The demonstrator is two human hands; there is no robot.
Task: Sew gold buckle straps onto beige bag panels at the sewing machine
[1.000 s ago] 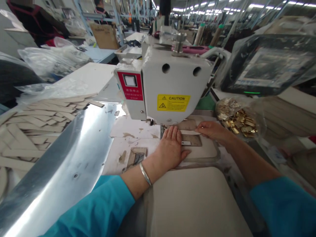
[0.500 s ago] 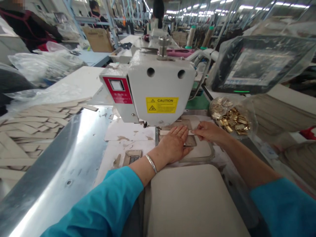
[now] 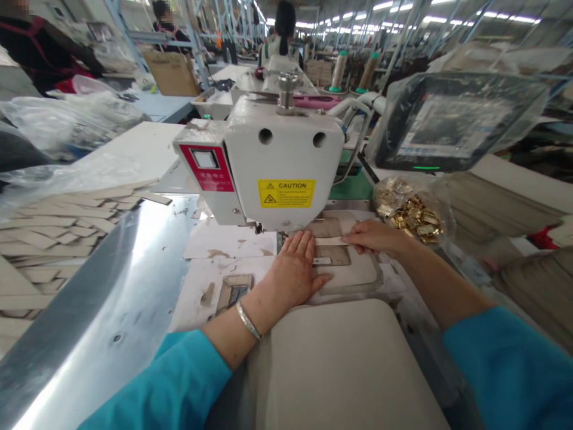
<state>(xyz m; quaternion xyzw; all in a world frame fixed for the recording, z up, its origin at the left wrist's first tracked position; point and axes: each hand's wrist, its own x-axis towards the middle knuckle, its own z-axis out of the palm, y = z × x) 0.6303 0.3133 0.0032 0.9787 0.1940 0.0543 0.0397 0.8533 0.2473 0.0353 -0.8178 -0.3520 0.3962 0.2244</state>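
My left hand (image 3: 293, 269) lies flat with fingers stretched out, palm down, over the left part of a beige panel (image 3: 358, 272) under the sewing machine head (image 3: 284, 161). A narrow beige strip (image 3: 329, 241) runs rightward from beneath its fingers across the panel. My right hand (image 3: 373, 236) pinches the right end of that strip between thumb and fingers. Thin plates with cut-outs (image 3: 338, 255) lie on the panel around the strip. Closer to me rests a larger beige panel with rounded corners (image 3: 349, 358).
Many beige strips (image 3: 58, 233) are piled at the left. A plastic bag of gold metal pieces (image 3: 414, 215) stands right of the machine, below a plastic-wrapped screen (image 3: 441, 125). A small frame-shaped scrap (image 3: 235, 292) lies left of my left forearm. Other people are in the background.
My left hand has slid left along the strip, baring more of the strip and the plates. My right hand keeps its pinch at the strip's end. The view has shifted slightly.
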